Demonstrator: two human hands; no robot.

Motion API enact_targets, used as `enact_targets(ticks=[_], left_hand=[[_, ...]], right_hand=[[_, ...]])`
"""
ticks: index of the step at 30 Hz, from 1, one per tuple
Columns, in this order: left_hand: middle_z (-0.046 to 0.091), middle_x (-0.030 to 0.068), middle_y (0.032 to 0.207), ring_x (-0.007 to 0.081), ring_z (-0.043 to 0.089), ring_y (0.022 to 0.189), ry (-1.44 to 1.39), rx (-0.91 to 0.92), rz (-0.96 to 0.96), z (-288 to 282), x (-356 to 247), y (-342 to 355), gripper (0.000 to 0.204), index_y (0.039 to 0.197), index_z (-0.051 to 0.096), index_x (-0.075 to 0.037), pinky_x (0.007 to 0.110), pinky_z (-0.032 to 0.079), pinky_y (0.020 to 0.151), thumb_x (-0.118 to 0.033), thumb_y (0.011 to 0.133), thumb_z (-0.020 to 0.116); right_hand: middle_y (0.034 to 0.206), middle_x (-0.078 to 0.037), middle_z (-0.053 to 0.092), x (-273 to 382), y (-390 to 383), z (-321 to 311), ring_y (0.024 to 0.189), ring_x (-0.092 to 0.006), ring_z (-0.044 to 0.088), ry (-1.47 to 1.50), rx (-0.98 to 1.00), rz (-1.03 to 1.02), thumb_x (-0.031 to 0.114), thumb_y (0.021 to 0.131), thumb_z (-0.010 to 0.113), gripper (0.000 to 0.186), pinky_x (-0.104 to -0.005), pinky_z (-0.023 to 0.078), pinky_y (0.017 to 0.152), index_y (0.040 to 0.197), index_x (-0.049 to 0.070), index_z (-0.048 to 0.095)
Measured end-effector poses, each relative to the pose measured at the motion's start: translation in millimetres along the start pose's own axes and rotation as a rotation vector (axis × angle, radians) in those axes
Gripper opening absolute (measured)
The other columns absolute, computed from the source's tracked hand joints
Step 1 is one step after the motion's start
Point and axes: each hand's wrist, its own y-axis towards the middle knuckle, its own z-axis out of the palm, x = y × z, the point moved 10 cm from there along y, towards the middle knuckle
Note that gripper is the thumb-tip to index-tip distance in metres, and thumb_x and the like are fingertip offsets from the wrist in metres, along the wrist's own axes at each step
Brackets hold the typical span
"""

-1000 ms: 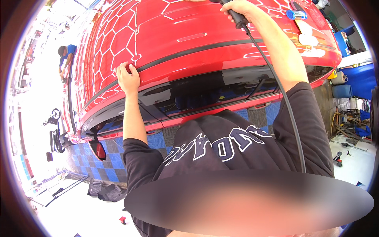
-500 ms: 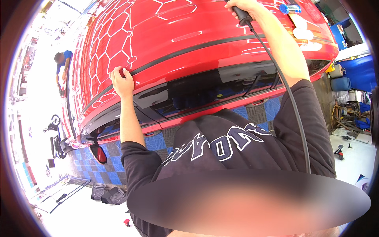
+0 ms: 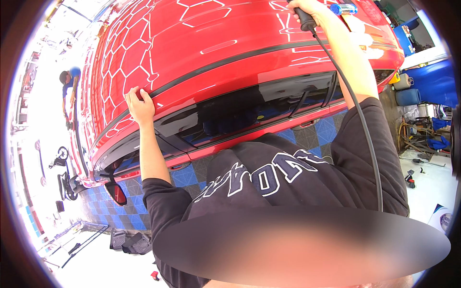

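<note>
Our right hand point(image 3: 314, 10) grips a black corded tool handle point(image 3: 306, 20) over the red car roof point(image 3: 216, 31), apparently mid-work; our left hand point(image 3: 141, 109) rests, fingers loosely curled. How much is finished, we cannot tell.

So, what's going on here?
A person in a dark T-shirt stands beside a glossy red car. Their right hand grips the black handle of a corded tool, its far end out of view. Their left hand rests on the car by a long black trim strip. Another person in a blue shirt is nearby.
</note>
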Motion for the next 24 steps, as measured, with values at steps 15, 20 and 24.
enact_targets(ticks=[15,20,24], left_hand=[[0.07,0.0183,0.117,0.0385,0.064,0.115,0.028,0.039,-0.034,1,9,0,0.025,0.117,0.068,0.0,0.048,0.052,0.101,-0.016,0.098,0.065],[0.069,0.0178,0.117,0.0379,0.064,0.116,0.018,0.047,-0.063,0,8,-1,0.025,0.117,0.068,0.0,0.048,0.052,0.101,-0.017,0.098,0.065],[0.069,0.0176,0.117,0.0376,0.064,0.116,0.027,0.032,-0.057,-1,6,0,0.026,0.117,0.068,0.0,0.048,0.052,0.102,-0.017,0.098,0.065]], right_hand=[[0.069,-0.012,0.065,-12,15,-30,0.056,-0.0239,0.064,0.138,-0.125,0.066,0.012,0.093,0.071,0.016,-0.0396,0.051,0.048,0.091,-0.003,0.071],[0.069,-0.012,0.064,-6,32,-27,0.057,-0.0244,0.064,0.126,-0.113,0.07,0.01,0.093,0.072,0.014,-0.041,0.053,0.049,0.09,-0.003,0.07],[0.068,-0.012,0.064,1,34,-14,0.055,-0.0233,0.063,0.078,-0.071,0.034,0.012,0.093,0.074,0.015,-0.0403,0.05,0.048,0.086,-0.001,0.07]])
